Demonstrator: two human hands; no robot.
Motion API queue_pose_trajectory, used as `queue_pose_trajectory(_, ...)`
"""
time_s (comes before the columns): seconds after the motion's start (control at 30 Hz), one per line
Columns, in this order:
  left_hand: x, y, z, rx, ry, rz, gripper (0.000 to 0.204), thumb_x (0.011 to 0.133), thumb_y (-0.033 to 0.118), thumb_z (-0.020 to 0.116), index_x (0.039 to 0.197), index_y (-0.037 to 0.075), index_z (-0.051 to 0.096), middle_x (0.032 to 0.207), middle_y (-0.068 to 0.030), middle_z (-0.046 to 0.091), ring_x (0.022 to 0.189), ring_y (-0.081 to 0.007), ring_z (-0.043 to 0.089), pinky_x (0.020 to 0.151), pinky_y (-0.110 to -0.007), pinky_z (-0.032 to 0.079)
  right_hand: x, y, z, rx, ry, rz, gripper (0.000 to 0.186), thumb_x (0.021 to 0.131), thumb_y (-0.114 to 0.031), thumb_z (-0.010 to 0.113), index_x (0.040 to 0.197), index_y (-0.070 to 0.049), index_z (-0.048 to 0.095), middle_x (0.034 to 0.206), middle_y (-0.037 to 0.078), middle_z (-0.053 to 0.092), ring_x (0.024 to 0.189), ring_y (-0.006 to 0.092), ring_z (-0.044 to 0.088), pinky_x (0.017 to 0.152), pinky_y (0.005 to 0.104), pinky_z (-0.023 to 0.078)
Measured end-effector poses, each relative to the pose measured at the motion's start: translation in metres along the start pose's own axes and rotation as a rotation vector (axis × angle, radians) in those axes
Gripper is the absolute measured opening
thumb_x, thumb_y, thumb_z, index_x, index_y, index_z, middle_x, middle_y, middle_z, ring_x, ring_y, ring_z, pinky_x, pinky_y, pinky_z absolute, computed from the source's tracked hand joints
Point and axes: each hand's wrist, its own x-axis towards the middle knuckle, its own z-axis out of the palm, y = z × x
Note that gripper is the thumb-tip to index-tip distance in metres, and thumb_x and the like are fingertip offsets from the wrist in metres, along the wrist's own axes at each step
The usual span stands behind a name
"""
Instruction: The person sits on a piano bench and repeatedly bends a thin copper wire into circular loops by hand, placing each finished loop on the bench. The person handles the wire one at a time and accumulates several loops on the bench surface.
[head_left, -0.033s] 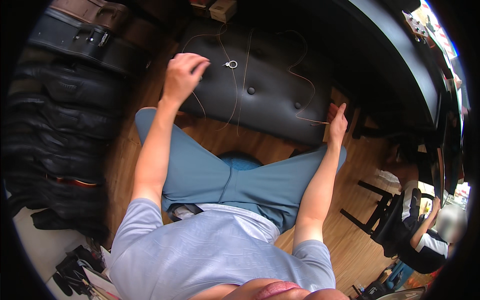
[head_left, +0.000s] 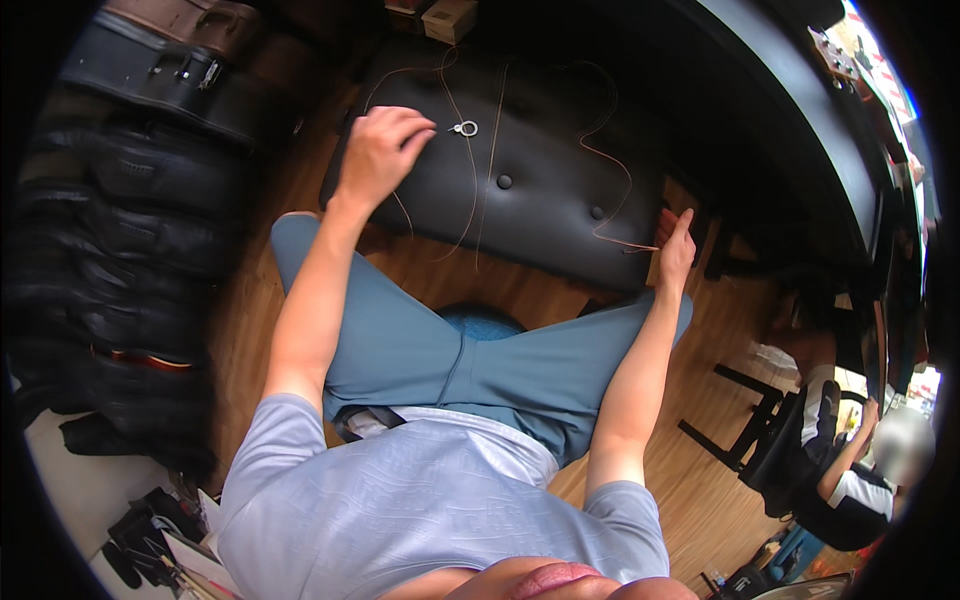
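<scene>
Over the left part of the black padded bench (head_left: 550,225), my left hand (head_left: 385,150) hovers with bent fingers and the thumb a little apart; nothing shows in it. Just beyond its fingertips lies a small pale ring (head_left: 469,129) with a short stem. At the bench's right end, my right hand (head_left: 676,245) is closed, thumb up, on one end of a thin copper-coloured string (head_left: 628,185). That string winds back across the bench. More thin strings (head_left: 490,165) lie over the bench, some ends hanging past its near edge.
Black instrument cases (head_left: 140,190) stand in a row on the left. A small box (head_left: 448,20) sits at the bench's far end. A long black curved surface (head_left: 790,110) bounds the right side. At the lower right, a seated person (head_left: 860,480) is near a black frame (head_left: 735,420).
My left hand has moved slightly right, closer to the ring. My right hand stays almost still with the string.
</scene>
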Motion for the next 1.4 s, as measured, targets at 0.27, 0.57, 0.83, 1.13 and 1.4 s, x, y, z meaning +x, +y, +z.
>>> queue_pose_trajectory(0.27, 0.005, 0.026, 0.037, -0.007, -0.096, -0.052, 0.018, 0.087, 0.019, 0.075, 0.102, 0.010, 0.075, 0.105, -0.0010, 0.070, 0.103, -0.0214, 0.064, 0.083, -0.036, 0.048, 0.000, 0.005, -0.004, 0.000, -0.019, -0.027, 0.078, 0.105, -0.061, 0.035, 0.131, 0.008, 0.061, 0.129, 0.020, 0.065, 0.119, 0.0279, 0.063, 0.103, 0.0354, 0.047)
queue_pose_trajectory(0.57, 0.008, 0.026, 0.039, -0.049, -0.065, -0.041, 0.013, 0.086, 0.018, 0.075, 0.091, 0.008, 0.070, 0.100, -0.0023, 0.068, 0.098, -0.0239, 0.064, 0.079, -0.038, 0.049, 0.006, 0.014, -0.010, 0.012, 0.017, -0.095, 0.076, 0.106, -0.058, 0.038, 0.126, 0.011, 0.062, 0.123, 0.022, 0.068, 0.114, 0.0285, 0.065, 0.102, 0.0376, 0.049)
queue_pose_trajectory(0.83, -0.003, 0.021, 0.025, 0.018, -0.126, -0.169, 0.009, 0.084, 0.009, 0.070, 0.085, 0.004, 0.063, 0.092, -0.0104, 0.069, 0.090, -0.0309, 0.066, 0.080, -0.043, 0.052, 0.005, 0.009, -0.008, 0.010, -0.006, -0.100, 0.081, 0.104, -0.063, 0.036, 0.130, 0.009, 0.060, 0.124, 0.023, 0.067, 0.113, 0.0289, 0.066, 0.102, 0.0384, 0.049)
queue_pose_trajectory(1.13, -0.001, 0.024, 0.004, -0.104, -0.102, -0.314, 0.015, 0.090, 0.011, 0.066, 0.103, 0.003, 0.062, 0.095, -0.0155, 0.073, 0.088, -0.0357, 0.070, 0.078, -0.044, 0.057, 0.000, 0.017, -0.012, 0.068, -0.002, -0.071, 0.082, 0.104, -0.063, 0.035, 0.131, 0.011, 0.057, 0.120, 0.025, 0.067, 0.111, 0.0286, 0.066, 0.101, 0.0382, 0.050)
queue_pose_trajectory(1.4, -0.005, 0.026, 0.008, -0.069, -0.058, -0.231, 0.022, 0.087, 0.008, 0.069, 0.108, 0.003, 0.067, 0.098, -0.0119, 0.073, 0.091, -0.0289, 0.067, 0.088, -0.041, 0.051, 0.000, 0.014, -0.009, 0.015, -0.005, -0.083, 0.084, 0.103, -0.067, 0.033, 0.133, 0.007, 0.059, 0.119, 0.024, 0.067, 0.106, 0.0273, 0.067, 0.098, 0.0382, 0.051)
